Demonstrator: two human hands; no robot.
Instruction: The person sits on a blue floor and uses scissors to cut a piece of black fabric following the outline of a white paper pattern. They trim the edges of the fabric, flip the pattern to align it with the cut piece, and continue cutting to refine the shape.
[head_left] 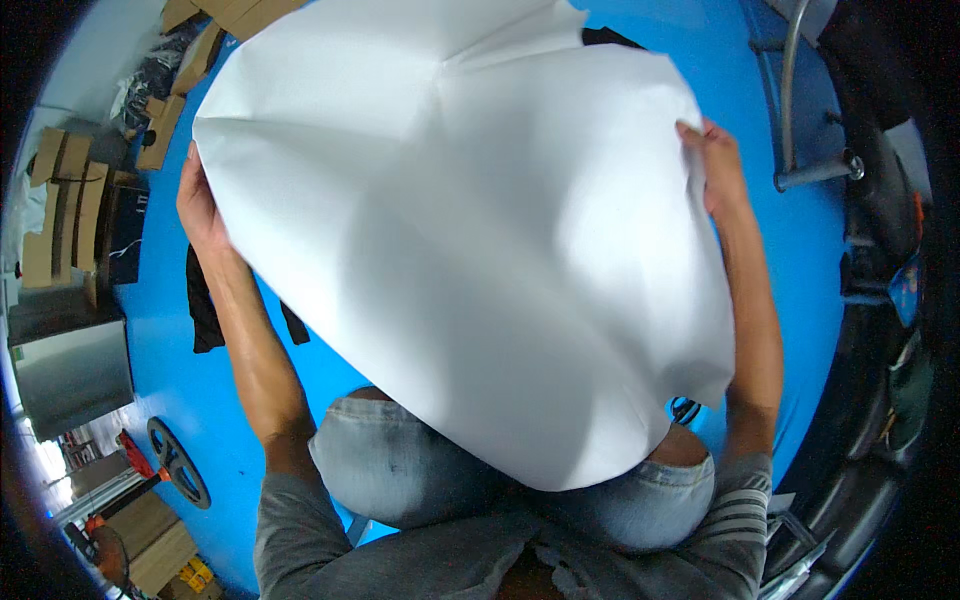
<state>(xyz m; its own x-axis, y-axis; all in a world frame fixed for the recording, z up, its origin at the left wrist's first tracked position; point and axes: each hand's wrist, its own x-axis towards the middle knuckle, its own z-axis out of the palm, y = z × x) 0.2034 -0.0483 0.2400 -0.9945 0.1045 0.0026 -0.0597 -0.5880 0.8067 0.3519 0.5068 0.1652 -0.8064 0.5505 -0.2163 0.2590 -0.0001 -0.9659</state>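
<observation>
Two bare hands hold up one large white sheet (450,270), spread between them above the blue floor (810,330) and in front of the person's lap. On its left edge the left hand (203,205) grips, its fingers partly hidden behind the material; on the upper right edge the right hand (714,165) pinches it between thumb and fingers, and the edge crumples there. Creases fan out from near the upper middle, and the rounded lower end covers part of the jeans (395,465); whether it touches them I cannot tell. Beside the left forearm lies a black cloth (203,310). Cardboard boxes (65,205) stand at far left, a black wheel (178,462) below them, and a bent metal tube (788,100) at upper right.
</observation>
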